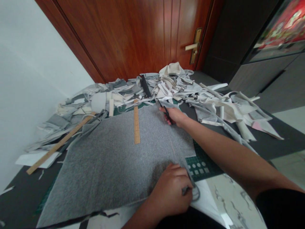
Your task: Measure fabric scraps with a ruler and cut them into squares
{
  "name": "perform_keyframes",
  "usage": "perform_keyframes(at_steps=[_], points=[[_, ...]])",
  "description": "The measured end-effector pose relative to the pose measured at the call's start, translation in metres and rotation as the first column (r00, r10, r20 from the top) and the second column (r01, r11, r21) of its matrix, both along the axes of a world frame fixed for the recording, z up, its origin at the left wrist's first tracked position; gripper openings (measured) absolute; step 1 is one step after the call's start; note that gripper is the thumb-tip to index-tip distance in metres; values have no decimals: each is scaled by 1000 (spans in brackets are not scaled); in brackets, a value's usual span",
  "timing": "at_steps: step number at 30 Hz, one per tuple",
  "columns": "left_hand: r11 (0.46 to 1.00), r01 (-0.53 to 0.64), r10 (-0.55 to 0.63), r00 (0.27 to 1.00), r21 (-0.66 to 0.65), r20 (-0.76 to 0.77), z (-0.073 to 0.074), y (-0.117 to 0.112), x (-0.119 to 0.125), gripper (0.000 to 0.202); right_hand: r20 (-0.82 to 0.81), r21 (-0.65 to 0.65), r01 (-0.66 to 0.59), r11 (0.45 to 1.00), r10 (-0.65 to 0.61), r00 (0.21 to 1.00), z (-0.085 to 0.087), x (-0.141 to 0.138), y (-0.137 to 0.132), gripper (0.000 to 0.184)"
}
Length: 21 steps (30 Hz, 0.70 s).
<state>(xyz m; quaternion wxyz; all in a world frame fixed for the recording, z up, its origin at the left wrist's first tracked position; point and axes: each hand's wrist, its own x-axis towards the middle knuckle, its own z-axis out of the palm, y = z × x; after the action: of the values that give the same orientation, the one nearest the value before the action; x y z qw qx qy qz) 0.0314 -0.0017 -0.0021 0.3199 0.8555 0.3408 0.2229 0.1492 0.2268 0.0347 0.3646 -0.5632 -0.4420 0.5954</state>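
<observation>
Felt [111, 165], one large grey sheet, lies flat across the middle of our table on a green cutting mat [202, 163], and both our hands work on it. Starting at the far left, a long wooden ruler [59, 144] lies slanted over a heap of scraps [78, 108], its near end resting on a white sheet. Further along, a short wooden ruler [136, 124] lies lengthways on the felt's far part, its far end at the felt's edge. Behind it, a dark strip sits among more grey and cream offcuts [171, 84] piled against the wooden door [133, 35]. Next, our left hand [170, 192] is closed on the felt's near right corner, pinching the edge between thumb and fingers. Our right hand [173, 115] reaches to the far edge and is wrapped round the dark handles of scissors [164, 109], whose blades point away into the scraps. Whether the blades are parted we cannot tell, since they are small and half lost against the clutter. A faint pink line runs down the felt between our two hands. On the right, long pale strips [228, 111] trail over the dark tabletop, and our right forearm covers part of the mat.
</observation>
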Motion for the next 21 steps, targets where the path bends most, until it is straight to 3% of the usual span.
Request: perform_keyframes(at_steps=[5, 13, 21], points=[[1000, -8, 7, 998, 6, 55, -1, 0, 0, 11, -6, 11, 14, 1000, -14, 1000, 3, -2, 3, 31], [1000, -5, 5, 999, 6, 34, 0, 0, 0, 12, -9, -16, 18, 1000, -18, 1000, 3, -5, 11, 42], [1000, 4, -4, 1000, -4, 11, 1, 0, 0, 12, -19, 32, -3, 999, 3, 1000, -1, -3, 28, 22]])
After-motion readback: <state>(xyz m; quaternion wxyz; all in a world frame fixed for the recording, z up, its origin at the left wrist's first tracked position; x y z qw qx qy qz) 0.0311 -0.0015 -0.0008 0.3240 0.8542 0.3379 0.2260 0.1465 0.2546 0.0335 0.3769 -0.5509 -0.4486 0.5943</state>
